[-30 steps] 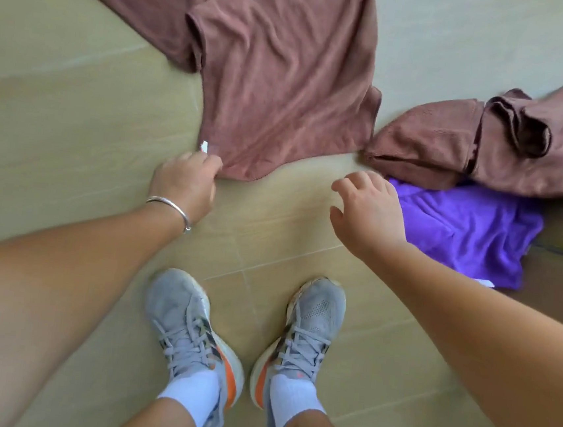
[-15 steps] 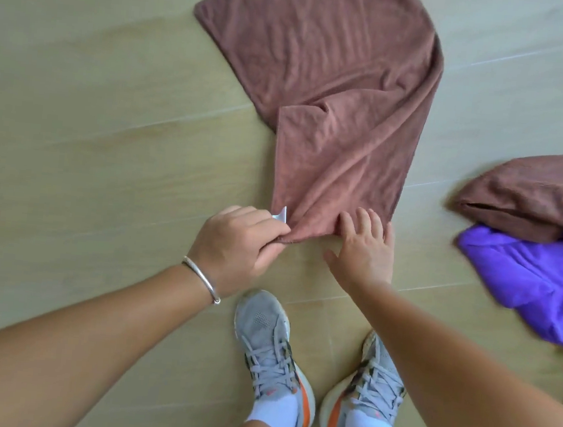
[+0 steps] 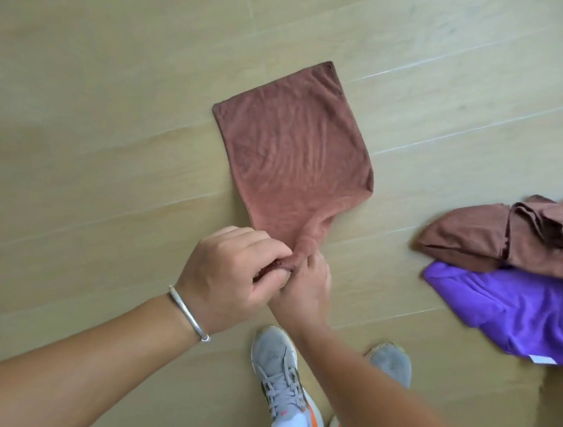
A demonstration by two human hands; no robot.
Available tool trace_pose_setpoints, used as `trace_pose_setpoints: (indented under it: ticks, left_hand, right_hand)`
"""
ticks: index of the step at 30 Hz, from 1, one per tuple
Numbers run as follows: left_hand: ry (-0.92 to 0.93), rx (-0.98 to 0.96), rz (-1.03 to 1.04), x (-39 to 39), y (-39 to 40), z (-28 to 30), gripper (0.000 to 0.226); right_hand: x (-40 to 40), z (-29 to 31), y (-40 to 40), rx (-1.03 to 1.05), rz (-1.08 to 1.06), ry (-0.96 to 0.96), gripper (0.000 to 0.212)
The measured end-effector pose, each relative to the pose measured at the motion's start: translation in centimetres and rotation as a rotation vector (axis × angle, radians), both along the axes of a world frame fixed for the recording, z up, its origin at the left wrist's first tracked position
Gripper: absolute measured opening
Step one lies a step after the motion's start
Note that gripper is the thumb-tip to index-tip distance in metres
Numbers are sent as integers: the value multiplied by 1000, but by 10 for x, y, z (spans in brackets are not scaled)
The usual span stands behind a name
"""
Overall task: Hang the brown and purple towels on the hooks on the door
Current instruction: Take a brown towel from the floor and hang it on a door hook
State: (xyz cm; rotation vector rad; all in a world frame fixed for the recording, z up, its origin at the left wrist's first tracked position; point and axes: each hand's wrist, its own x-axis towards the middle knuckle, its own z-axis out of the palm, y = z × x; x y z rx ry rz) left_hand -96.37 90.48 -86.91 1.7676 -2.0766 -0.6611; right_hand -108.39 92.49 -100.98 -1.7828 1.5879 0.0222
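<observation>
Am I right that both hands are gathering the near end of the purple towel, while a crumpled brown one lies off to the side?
Not quite. The head view shows the left hand and right hand gathering the near end of the brown towel. The purple towel lies untouched to the side, partly under the crumpled brown one.

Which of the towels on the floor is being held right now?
The flat brown towel in the middle: both hands pinch its near corner. The crumpled brown towel and purple towel lie untouched to the right.
</observation>
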Motion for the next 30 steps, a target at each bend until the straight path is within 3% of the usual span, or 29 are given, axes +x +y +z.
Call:
trace_pose_setpoints:
  ticks: [2,4,6,14,19,24,30]
  left_hand:
    - [-1,-24,-12,5,-9,21,20]
    - [-4,-52,-21,9,-20,43,21]
    - [-23,-90,-26,14,-31,66,20]
    - [-104,-221,109,58,-77,162,22]
    - [-166,-218,246,98,-95,210,25]
    - [-247,-109,423,170,-125,233,9]
    - [-352,-112,589,243,-164,292,17]
  right_hand:
    - [10,24,-10,51,-209,-99,67]
    - [16,50,-24,31,-410,-205,43]
    - [18,72,-40,-26,-464,-213,22]
    - [-34,152,-103,-177,-11,53,11]
    - [-49,218,-163,-246,160,183,16]
    - [-20,302,-250,-445,262,246,19]
    - [42,405,-314,-696,383,250,23]
